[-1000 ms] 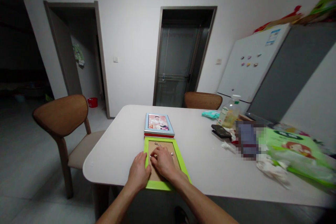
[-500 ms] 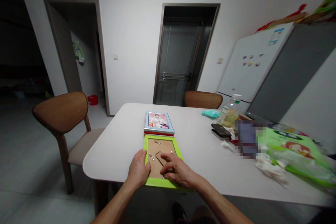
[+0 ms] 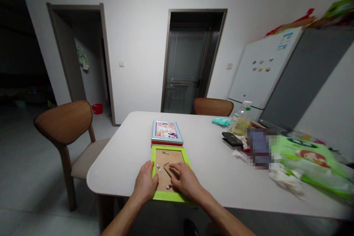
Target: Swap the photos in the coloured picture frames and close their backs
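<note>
Green picture frame (image 3: 184,156), face down: your left hand (image 3: 145,183) lies flat on its edge; right hand (image 3: 186,181) fingers spread on the backing board (image 3: 165,167).

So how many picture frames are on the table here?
3, maybe more hidden: a green frame lying face down under both hands; a blue frame face up behind it; and a red frame beneath the blue one, only its edge showing.
</note>
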